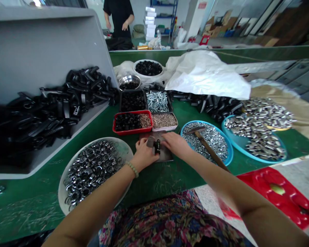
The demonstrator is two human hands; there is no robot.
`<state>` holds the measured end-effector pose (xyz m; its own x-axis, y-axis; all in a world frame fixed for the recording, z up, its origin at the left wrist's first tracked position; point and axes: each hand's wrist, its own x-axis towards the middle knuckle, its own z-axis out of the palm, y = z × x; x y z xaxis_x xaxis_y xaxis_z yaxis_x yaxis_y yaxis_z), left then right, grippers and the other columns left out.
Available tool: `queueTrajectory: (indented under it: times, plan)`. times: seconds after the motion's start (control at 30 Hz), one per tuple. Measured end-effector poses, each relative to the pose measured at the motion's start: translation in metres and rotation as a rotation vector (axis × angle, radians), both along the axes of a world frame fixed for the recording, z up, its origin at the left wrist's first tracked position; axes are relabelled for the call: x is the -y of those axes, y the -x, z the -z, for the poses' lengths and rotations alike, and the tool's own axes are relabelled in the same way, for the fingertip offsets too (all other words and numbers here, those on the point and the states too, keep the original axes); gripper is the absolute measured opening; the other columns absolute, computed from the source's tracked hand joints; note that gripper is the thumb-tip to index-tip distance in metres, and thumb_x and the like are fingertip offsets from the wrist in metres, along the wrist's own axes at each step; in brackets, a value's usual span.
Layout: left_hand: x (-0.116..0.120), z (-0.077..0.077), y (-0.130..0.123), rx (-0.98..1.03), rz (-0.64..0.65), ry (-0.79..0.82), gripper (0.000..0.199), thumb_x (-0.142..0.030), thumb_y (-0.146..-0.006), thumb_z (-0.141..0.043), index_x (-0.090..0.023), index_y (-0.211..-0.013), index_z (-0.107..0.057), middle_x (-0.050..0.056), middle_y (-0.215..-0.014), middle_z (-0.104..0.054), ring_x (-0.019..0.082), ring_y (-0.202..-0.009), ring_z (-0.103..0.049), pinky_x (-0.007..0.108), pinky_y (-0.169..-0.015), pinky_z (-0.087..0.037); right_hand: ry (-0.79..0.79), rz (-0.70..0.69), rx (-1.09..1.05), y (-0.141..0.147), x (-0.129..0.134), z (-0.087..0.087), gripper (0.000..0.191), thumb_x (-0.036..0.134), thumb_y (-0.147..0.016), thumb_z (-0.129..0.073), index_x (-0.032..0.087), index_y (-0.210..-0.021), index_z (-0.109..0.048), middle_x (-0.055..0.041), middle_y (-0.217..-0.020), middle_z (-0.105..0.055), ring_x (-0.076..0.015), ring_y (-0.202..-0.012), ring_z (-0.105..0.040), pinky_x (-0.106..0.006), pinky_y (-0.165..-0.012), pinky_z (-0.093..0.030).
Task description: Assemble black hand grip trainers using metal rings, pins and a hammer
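My left hand (145,153), with a beaded bracelet on its wrist, is closed round a small black part (157,146) beside a grey metal block (150,141). Both are over a flat metal plate (167,155) on the bench. From the other side my right hand (175,143) reaches in, its fingers curled at the far side of the black part. Its fingertips are partly hidden, so what they pinch does not show. Left of my hands stands a white basin of metal rings (95,171); a hammer (208,147) lies across a blue basin of small metal pieces (208,128).
A grey bin (48,41) of black handle-like parts stands at left. Behind my hands are a red tray (134,131), a tray of screws (157,102) and a white sack (206,73). Metal cylinders (260,137) fill another basin. Across the bench stands a person (119,17).
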<state>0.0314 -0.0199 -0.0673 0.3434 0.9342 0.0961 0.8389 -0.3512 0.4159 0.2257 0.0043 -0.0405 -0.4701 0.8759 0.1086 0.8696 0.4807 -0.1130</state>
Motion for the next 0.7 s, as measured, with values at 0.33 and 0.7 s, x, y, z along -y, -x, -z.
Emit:
queueTrajectory:
  times: [0.33, 0.7]
  plan:
    - [-0.011, 0.0, -0.007, 0.025, 0.025, 0.007, 0.061, -0.034, -0.072, -0.061, -0.016, -0.128, -0.044, 0.013, -0.124, -0.057, 0.032, -0.117, -0.043, 0.051, -0.098, -0.031, 0.102, 0.682, 0.252, -0.096, 0.037, -0.01, 0.032, 0.025, -0.096, -0.037, 0.009, -0.12, -0.053, -0.0214, -0.113, -0.061, -0.0316, -0.093, -0.065, -0.043, -0.075, -0.05]
    - [-0.011, -0.001, -0.005, 0.005, 0.017, 0.016, 0.055, -0.034, -0.073, -0.065, -0.018, -0.123, -0.049, 0.012, -0.121, -0.057, 0.029, -0.117, -0.045, 0.047, -0.097, -0.033, 0.259, 0.267, -0.27, 0.007, 0.044, -0.061, 0.039, 0.034, -0.099, -0.031, 0.021, -0.132, -0.046, -0.0116, -0.115, -0.067, -0.0254, -0.097, -0.067, -0.036, -0.08, -0.05]
